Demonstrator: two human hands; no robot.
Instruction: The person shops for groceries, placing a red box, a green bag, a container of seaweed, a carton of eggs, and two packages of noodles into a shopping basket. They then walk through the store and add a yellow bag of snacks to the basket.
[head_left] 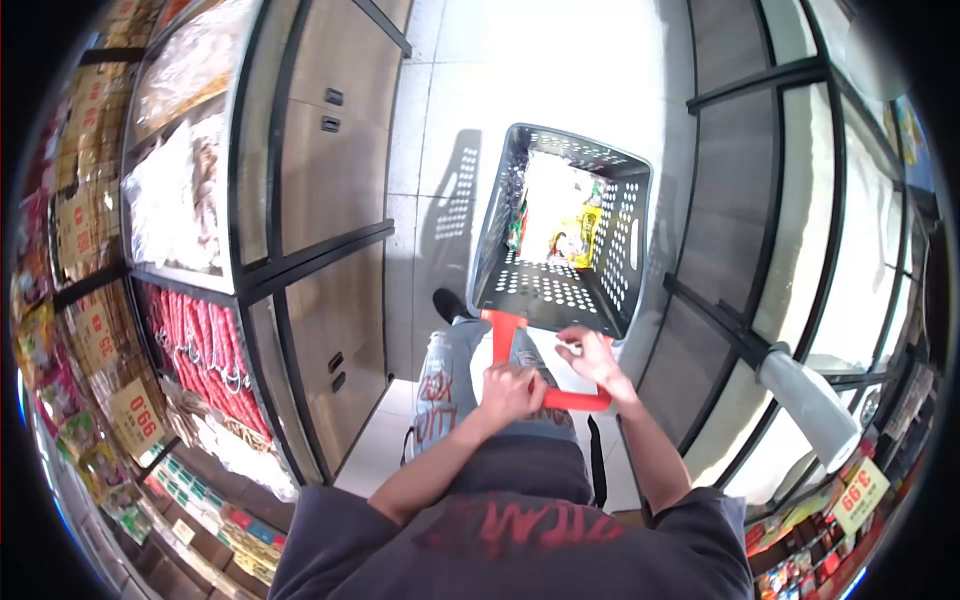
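Observation:
In the head view, my left hand (512,392) is closed in a fist around the left part of a red handle (578,400). My right hand (592,358) is at the handle's right side, its fingers apart and slightly bent, with the palm turned inward; nothing shows in it. The handle belongs to a dark plastic shopping basket (548,287) with round holes in its walls, which stands in front of my legs. Inside it lie a yellow packet (577,240) and other packaged goods, partly washed out by bright light.
To the left stands a shelf unit with wooden cabinet doors (335,200), red sausage-like goods (195,335) and price signs (137,415). Grey cabinets (735,170) line the right side, with a white cylindrical object (810,405) nearby. The tiled floor (420,110) runs ahead between them.

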